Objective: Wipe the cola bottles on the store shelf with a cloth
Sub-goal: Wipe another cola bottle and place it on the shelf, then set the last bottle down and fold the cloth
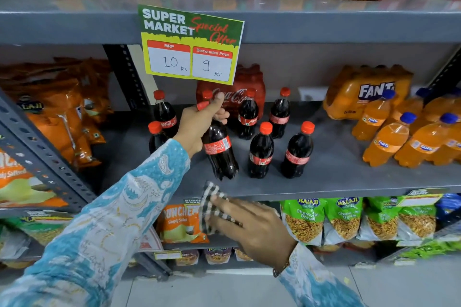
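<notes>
Several small cola bottles with red caps stand on the grey middle shelf (336,177). My left hand (197,124) grips one cola bottle (219,154) by its neck and holds it tilted, lifted just off the shelf near the front edge. My right hand (254,224) is below the shelf edge, holding a black-and-white checked cloth (212,204) against its fingers. The cloth is a little under the held bottle and not touching it. Two other bottles (260,152) (298,152) stand upright just right of the held one.
A shrink-wrapped cola pack (247,87) sits at the back. Orange soda bottles (389,139) crowd the right of the shelf. A price sign (190,42) hangs from the upper shelf. Snack bags (306,219) fill the shelf below; orange bags (62,112) lie left.
</notes>
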`<state>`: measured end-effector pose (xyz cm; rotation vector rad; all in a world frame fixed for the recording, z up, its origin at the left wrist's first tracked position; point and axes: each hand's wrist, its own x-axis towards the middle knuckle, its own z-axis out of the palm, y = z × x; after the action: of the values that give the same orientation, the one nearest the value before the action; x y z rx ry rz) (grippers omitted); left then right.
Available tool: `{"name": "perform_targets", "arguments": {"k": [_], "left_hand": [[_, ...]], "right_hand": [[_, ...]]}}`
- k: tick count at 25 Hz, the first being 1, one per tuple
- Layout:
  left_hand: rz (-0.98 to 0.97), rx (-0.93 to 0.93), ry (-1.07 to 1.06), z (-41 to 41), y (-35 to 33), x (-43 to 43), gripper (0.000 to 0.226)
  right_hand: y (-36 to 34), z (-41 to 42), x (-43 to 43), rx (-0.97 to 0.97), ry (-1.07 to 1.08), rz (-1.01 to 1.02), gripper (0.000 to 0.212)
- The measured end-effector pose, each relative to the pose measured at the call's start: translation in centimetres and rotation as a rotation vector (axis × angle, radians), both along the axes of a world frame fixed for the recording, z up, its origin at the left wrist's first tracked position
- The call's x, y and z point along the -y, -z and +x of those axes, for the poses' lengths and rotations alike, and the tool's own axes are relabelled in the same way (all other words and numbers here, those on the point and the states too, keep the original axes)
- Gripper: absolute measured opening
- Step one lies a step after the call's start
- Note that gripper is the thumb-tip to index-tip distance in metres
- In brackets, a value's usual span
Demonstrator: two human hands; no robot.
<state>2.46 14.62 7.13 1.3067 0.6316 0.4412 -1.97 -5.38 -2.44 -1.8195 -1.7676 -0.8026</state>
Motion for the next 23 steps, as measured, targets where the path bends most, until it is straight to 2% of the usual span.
{"name": "perform_targets", "arguments": {"k": [5,9,11,14,17,20,21,23], "left_hand": [[0.232,0.052,-0.025,0.6,3.6,0.7,0.024],[0.409,0.054,0.074,0.4,5.4,0.7,0.015],[0.484,0.046,0.112,0.5,5.7,0.5,0.018],[0.525,0.033,0.138,0.7,5.8,0.0,0.026],[0.562,0.034,0.158,0.4,5.8,-0.4,0.022],[0.554,0.061,0.215,0.0,5.5,-0.4,0.011],[0.548,0.073,0.237,-0.1,5.3,-0.3,0.012],[0.548,0.083,0.276,-0.3,5.2,-0.2,0.028]], "right_hand": [[-1.8,0.0,-0.3,-0.111,-0.055,-0.045,0.049],[-1.7,0.2,0.1,-0.131,-0.057,-0.025,0.049],[-1.5,0.2,0.2,-0.148,-0.053,-0.022,0.048],[-1.4,0.3,0.2,-0.159,-0.062,-0.034,0.045],[-1.5,0.4,0.1,-0.18,-0.048,-0.015,0.052],[-1.8,0.7,-0.1,-0.365,0.036,0.07,0.054],[-1.9,0.9,-0.2,-0.437,0.05,0.105,0.053],[-2.1,1.1,-0.4,-0.504,0.071,0.133,0.051]]}}
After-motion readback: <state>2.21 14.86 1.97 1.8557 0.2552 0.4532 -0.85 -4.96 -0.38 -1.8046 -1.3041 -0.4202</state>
